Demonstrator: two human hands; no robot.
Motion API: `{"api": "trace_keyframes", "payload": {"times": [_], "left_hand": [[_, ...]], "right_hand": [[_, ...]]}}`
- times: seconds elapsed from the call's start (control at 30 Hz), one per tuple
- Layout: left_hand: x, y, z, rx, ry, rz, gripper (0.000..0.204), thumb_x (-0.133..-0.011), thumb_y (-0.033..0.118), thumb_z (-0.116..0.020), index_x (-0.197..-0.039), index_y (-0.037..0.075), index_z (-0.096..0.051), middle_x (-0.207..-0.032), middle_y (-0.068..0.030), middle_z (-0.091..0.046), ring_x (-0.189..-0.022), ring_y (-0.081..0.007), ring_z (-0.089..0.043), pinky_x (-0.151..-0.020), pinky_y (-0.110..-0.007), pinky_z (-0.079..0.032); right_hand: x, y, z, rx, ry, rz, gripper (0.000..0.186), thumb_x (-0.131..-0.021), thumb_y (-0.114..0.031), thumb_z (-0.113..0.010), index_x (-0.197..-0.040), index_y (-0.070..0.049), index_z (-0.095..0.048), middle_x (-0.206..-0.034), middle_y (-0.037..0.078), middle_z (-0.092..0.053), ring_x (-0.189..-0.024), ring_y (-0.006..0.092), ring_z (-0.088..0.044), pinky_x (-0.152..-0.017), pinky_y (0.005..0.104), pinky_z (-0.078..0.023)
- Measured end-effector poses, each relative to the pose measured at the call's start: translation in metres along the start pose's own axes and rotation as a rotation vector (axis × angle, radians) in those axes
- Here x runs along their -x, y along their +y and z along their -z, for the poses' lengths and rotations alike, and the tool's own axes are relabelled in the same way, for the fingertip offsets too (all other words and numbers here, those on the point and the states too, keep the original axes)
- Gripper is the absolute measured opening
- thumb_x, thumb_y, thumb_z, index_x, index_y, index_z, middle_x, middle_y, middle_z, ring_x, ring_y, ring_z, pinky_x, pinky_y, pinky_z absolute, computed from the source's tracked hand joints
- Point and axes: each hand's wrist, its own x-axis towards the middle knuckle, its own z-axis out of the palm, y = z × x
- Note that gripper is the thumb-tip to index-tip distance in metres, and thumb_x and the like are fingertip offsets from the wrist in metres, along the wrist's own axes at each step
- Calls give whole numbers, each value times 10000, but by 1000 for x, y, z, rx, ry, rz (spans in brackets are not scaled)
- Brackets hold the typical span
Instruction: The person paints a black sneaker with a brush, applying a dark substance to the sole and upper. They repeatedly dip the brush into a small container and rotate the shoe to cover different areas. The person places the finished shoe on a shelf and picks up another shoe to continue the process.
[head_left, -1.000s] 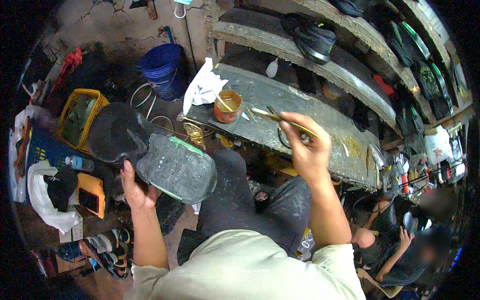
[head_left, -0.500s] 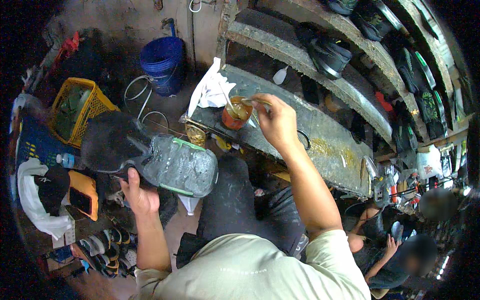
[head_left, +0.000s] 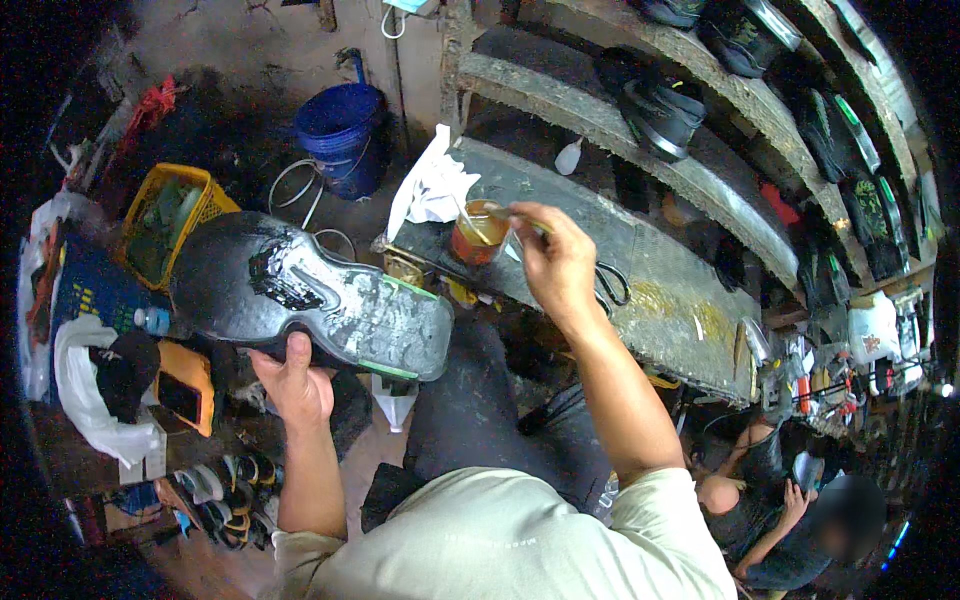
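My left hand grips a black shoe from below, its sole turned up. Glossy wet patches cover the sole's narrow middle, the wider end looks duller grey, and green strips run along both edges there. My right hand pinches a thin brush-like tool beside the rim of an orange-brown jar. The jar stands on the bench and holds a yellowish liquid; a pale thin stick leans in it. My fingers hide most of the tool. A crumpled white cloth lies beside the jar.
Black-handled scissors lie on the worn bench. Shelves with dark shoes rise behind it. Blue buckets and a yellow basket stand at the far left. Another person sits at the right.
The shoe has tilted, showing more of its glossy sole. My right hand has lowered slightly, staying close to the jar. The whole view has shifted a little.
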Motion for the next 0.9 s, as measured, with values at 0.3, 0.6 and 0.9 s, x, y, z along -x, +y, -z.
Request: {"api": "trace_keyframes", "payload": {"times": [0.3,0.6,0.9], "left_hand": [[20,-3,-18,-131,-94,-95,638,-887,-23,-762,-1440,20,-447,-1386,-85,-581,-1223,-221,-579,-1114,-391,-424],[35,-17,-61,-25,-152,-43,671,-795,34,-880,-1365,-3,-527,-1291,-74,-627,-1165,-197,-605,-1063,-364,-458],[63,-35,-109,-115,-301,-83,699,-757,199,-951,-1287,-18,-551,-1221,-77,-628,-1097,-199,-598,-1026,-371,-461]], "right_hand": [[11,18,-13,-30,1,-111,176,-941,-66,-724,-1114,-42,-745,-1071,149,-761,-942,258,-745,-819,342,-568],[36,-55,90,-526,168,-424,203,-970,-94,-725,-1149,2,-724,-1071,55,-724,-951,113,-656,-846,262,-521],[72,-108,164,-346,31,317,335,-752,74,-796,-1070,-9,-733,-956,135,-778,-744,252,-732,-645,335,-545]]}}
